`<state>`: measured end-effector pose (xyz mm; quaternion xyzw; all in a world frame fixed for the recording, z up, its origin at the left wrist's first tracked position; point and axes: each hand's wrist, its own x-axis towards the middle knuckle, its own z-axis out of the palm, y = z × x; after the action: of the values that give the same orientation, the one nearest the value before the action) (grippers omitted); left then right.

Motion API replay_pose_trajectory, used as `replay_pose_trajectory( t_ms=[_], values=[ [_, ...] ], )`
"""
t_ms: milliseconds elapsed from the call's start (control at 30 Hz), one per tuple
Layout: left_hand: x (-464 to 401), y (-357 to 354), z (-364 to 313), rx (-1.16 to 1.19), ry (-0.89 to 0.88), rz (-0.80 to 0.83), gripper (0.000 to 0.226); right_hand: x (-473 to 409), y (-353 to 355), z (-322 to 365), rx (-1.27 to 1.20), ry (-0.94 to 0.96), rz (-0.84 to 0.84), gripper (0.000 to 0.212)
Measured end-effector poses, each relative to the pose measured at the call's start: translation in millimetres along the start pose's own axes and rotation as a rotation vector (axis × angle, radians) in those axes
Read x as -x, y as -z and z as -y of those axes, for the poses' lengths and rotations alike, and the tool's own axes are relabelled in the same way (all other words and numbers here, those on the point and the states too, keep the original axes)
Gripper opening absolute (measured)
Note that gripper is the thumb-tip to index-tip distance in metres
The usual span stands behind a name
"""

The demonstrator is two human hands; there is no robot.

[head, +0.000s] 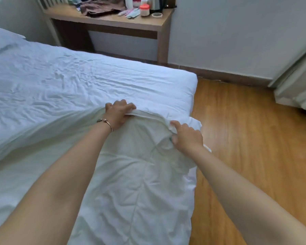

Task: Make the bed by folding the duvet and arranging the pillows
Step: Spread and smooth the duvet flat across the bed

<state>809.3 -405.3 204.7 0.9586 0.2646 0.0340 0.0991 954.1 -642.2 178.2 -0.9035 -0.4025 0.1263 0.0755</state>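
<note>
Soft even daylight, faint shadows; slight overall blur, wide-angle edge bending

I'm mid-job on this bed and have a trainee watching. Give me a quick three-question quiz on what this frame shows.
1. True or false: both hands grip the duvet.
2. Which wrist wears the bracelet: A) left, B) right, C) neither?
3. Fill in: the pillow lies at the far-left end of the ____.

Key:
1. True. The left hand holds the folded edge and the right hand pinches the cloth near the corner.
2. A.
3. bed.
</note>
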Motion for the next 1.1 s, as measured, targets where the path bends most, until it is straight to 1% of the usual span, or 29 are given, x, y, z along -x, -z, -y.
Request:
replay_pose_trajectory(
  t_ms=[67, 100, 133, 167, 200, 233, 267, 300, 367, 400, 433, 500, 533, 567, 600, 633, 667, 700, 733, 767, 833, 900, 933, 967, 1033, 1067, 1100],
  values=[
    [-28, -57, 7, -0.109, 0.092, 0.222, 0.036, -32, -36, -17, 0.079, -0.069, 0.119, 0.072],
    [-34, -82, 13, -0.143, 0.123, 0.288, 0.04, -43, -52, -26, 0.066, -0.118, 0.154, 0.078],
    [-37, -100, 20, -0.163, 0.138, 0.29, 0.044, -52, -67, -37, 0.04, -0.171, 0.156, 0.08],
    [-37, -112, 29, -0.165, 0.141, 0.218, 0.048, -59, -79, -49, 0.02, -0.206, 0.142, 0.079],
    [-35, -118, 38, -0.167, 0.165, 0.098, 0.052, -64, -89, -58, -0.007, -0.222, 0.138, 0.076],
    [-30, -121, 49, -0.162, 0.221, -0.026, 0.057, -67, -97, -66, -0.051, -0.222, 0.149, 0.072],
    [-23, -123, 59, -0.16, 0.282, -0.109, 0.06, -68, -104, -73, -0.125, -0.214, 0.17, 0.066],
    [-16, -124, 67, -0.169, 0.318, -0.111, 0.062, -70, -110, -78, -0.224, -0.196, 0.193, 0.059],
    [-10, -130, 76, -0.189, 0.325, -0.032, 0.067, -75, -116, -87, -0.457, -0.165, 0.213, 0.04],
    [-14, -130, 74, -0.172, 0.336, -0.045, 0.067, -80, -114, -90, -0.564, -0.141, 0.181, 0.034],
    [-26, -125, 69, -0.134, 0.379, -0.1, 0.064, -87, -111, -94, -0.635, -0.113, 0.111, 0.034],
    [-69, -107, 57, -0.077, 0.44, -0.257, 0.054, -108, -101, -102, -0.69, -0.113, -0.106, 0.041],
    [-90, -99, 52, -0.059, 0.411, -0.307, 0.048, -119, -95, -105, -0.693, -0.139, -0.188, 0.044],
    [-110, -94, 47, -0.052, 0.369, -0.325, 0.045, -129, -90, -107, -0.679, -0.186, -0.231, 0.046],
    [-127, -94, 44, -0.062, 0.333, -0.304, 0.044, -140, -88, -109, -0.637, -0.25, -0.223, 0.045],
    [-140, -101, 43, -0.109, 0.308, -0.233, 0.043, -148, -90, -112, -0.557, -0.329, -0.161, 0.043],
    [-147, -114, 41, -0.188, 0.293, -0.12, 0.042, -154, -94, -117, -0.471, -0.401, -0.073, 0.044],
    [-150, -128, 40, -0.246, 0.303, 0.011, 0.04, -156, -100, -123, -0.433, -0.449, -0.005, 0.05],
    [-152, -142, 39, -0.274, 0.323, 0.093, 0.038, -155, -104, -129, -0.459, -0.464, 0.017, 0.056],
    [-154, -151, 35, -0.272, 0.341, 0.111, 0.037, -155, -108, -134, -0.543, -0.448, 0.005, 0.059],
    [-159, -160, 30, -0.272, 0.375, 0.098, 0.034, -154, -110, -141, -0.772, -0.368, -0.034, 0.05],
    [-165, -161, 26, -0.244, 0.386, 0.111, 0.035, -156, -107, -146, -0.961, -0.328, 0.001, 0.033],
    [-171, -158, 24, -0.206, 0.393, 0.106, 0.034, -160, -104, -148, -1.006, -0.343, 0.02, 0.023],
    [-178, -150, 20, -0.152, 0.403, 0.048, 0.032, -165, -101, -151, -1.004, -0.369, 0.009, 0.017],
    [-196, -134, 20, -0.067, 0.451, -0.151, 0.026, -177, -102, -154, -0.879, -0.422, -0.067, 0.011],
    [-202, -130, 20, -0.059, 0.458, -0.201, 0.025, -182, -105, -154, -0.784, -0.455, -0.084, 0.01],
    [-204, -132, 20, -0.092, 0.461, -0.157, 0.026, -186, -109, -152, -0.705, -0.515, -0.065, 0.012]
  ],
)
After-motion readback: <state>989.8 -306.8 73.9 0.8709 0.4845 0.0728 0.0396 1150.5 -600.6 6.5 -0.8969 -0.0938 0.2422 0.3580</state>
